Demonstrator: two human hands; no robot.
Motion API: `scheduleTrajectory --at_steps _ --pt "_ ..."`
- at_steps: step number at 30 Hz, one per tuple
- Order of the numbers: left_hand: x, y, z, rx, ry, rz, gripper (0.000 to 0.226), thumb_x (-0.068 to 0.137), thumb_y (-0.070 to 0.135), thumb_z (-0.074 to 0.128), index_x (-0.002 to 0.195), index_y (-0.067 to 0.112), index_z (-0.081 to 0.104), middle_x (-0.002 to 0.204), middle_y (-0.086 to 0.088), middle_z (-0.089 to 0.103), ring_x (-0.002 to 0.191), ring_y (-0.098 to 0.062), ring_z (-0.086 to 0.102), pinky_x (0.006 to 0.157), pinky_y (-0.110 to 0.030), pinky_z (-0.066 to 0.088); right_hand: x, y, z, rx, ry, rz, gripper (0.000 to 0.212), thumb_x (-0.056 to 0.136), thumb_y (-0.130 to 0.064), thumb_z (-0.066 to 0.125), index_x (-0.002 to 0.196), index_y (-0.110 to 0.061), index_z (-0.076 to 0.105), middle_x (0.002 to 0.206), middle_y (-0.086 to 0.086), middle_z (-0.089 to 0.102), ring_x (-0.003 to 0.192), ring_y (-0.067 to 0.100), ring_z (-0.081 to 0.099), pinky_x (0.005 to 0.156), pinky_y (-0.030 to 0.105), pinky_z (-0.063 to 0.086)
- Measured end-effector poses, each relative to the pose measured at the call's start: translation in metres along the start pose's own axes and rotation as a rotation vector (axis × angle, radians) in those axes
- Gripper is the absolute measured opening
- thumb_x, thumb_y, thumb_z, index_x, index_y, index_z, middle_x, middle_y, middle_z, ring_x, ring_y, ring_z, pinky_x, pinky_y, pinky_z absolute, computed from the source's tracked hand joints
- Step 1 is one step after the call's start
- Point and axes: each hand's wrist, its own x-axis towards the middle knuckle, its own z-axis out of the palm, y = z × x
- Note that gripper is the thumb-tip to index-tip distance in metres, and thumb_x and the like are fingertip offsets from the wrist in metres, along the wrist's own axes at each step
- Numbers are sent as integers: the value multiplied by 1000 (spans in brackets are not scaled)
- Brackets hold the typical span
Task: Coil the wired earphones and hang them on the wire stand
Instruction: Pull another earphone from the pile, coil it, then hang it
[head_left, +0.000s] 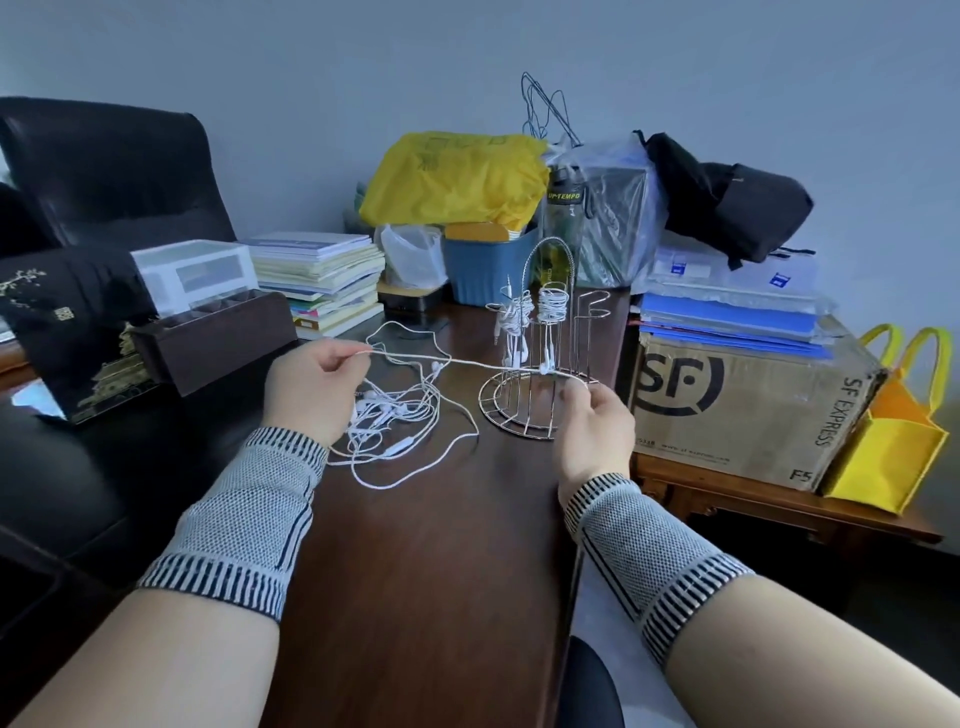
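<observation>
A white earphone cable (457, 362) runs taut between my two hands above the dark wooden table. My left hand (317, 387) pinches one end of it, and my right hand (595, 423) pinches the other end just in front of the wire stand (540, 410). Under my left hand lies a tangled heap of white earphones (395, 415), with loose loops trailing toward me. The metal stand carries two coiled earphone sets (535, 306) on its upper hooks, their buds dangling. Two more hooks on the stand's right side are bare.
A dark brown box (218, 338) and a book stack (322, 275) stand at the left. Behind the stand are a blue bin (483, 265), a yellow bag (457, 176) and a water bottle (563, 218). A cardboard box (748, 410) sits on a side table to the right.
</observation>
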Motion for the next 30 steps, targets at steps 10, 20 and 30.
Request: scheduleTrajectory --at_steps 10,20,30 --pt "-13 33 0 -458 -390 -235 5 90 8 65 91 11 69 75 -3 61 68 -10 59 64 -27 52 -9 -11 6 -43 -294 3 11 84 -11 58 84 -17 67 52 0 58 48 18 55 54 38 50" --pt "-34 53 29 -666 -450 -313 12 92 2 60 86 11 64 74 -1 61 67 -10 59 61 -27 52 -23 -34 0 23 -625 -145 17 82 -3 67 69 -13 69 52 -11 56 41 -1 43 44 11 33" --pt "-35 49 32 -577 -468 -332 8 93 15 62 87 10 64 80 -5 65 73 -16 62 71 -35 53 -17 -27 0 52 -585 -198 12 79 -7 74 70 -6 67 60 -1 57 58 9 48 62 23 43"
